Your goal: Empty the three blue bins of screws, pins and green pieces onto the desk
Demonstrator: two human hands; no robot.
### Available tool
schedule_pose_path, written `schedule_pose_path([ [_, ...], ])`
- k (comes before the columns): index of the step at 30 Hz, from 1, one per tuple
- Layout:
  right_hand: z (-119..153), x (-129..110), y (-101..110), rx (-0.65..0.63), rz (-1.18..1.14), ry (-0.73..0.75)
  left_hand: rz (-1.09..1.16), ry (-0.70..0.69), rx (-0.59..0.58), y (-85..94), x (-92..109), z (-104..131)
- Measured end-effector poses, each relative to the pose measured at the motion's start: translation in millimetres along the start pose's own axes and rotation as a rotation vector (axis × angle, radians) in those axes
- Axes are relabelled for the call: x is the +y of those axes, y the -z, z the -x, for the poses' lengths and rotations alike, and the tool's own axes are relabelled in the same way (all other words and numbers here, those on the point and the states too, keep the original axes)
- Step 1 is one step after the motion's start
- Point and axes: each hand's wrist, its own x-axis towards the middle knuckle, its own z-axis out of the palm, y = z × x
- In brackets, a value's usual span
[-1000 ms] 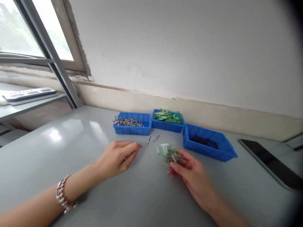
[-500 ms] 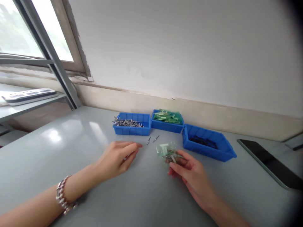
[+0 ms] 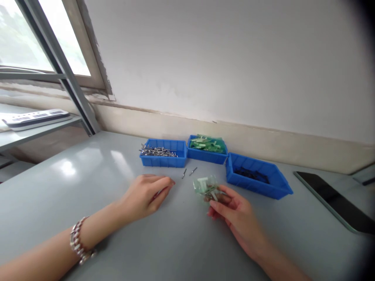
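While our left hand [image 3: 146,195] lies on the glossy grey table [image 3: 88,171] with its fingers curled narrow, something thin shows beneath the fingertips, though we cannot tell whether they grip it. Our right hand [image 3: 234,214] pinches a small clear plastic bag of pale green and metal parts [image 3: 206,188] between thumb and fingers, just above the table at about 2 o'clock from the left hand. Two loose metal rivets [image 3: 189,172] lie on the table at 12 o'clock from the bag, between it and the trays. Beyond them, against the wall, stand three blue plastic trays: the tray of silver rivets [image 3: 164,153] at 11 o'clock, the tray of green packets [image 3: 208,150] at 12, and the tray of dark small parts [image 3: 258,179] at 2 o'clock, just beside the bag. A black tablet [image 3: 336,203] lies well apart at 3 o'clock. A white power strip [image 3: 35,118] rests on the sill at 9 o'clock. A beaded bracelet [image 3: 77,242] circles our left wrist.
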Motion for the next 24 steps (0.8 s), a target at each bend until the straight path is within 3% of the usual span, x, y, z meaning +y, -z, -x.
schedule_pose_path([
  [9, 0.8, 0.6, 0.0, -0.011, 0.020, 0.015, 0.035, -0.005, 0.005, 0.7, 0.5, 0.4],
  [14, 2.0, -25.0, -0.1, -0.012, 0.125, 0.138, 0.037, 0.008, -0.020, 1.3, 0.4, -0.9],
  [17, -9.3, -52.6, 5.8, 0.050, 0.432, 0.349, 0.037, 0.006, -0.033, 1.9, 1.4, -1.4],
  [19, -24.1, -70.5, 11.6, 0.240, 0.861, 0.629, 0.034, 0.001, -0.034, 2.7, 2.4, -1.6],
  [24, -74.5, -90.9, 22.5, 0.395, 1.175, 0.788, 0.026, -0.003, -0.038, 3.8, 3.0, -0.7],
])
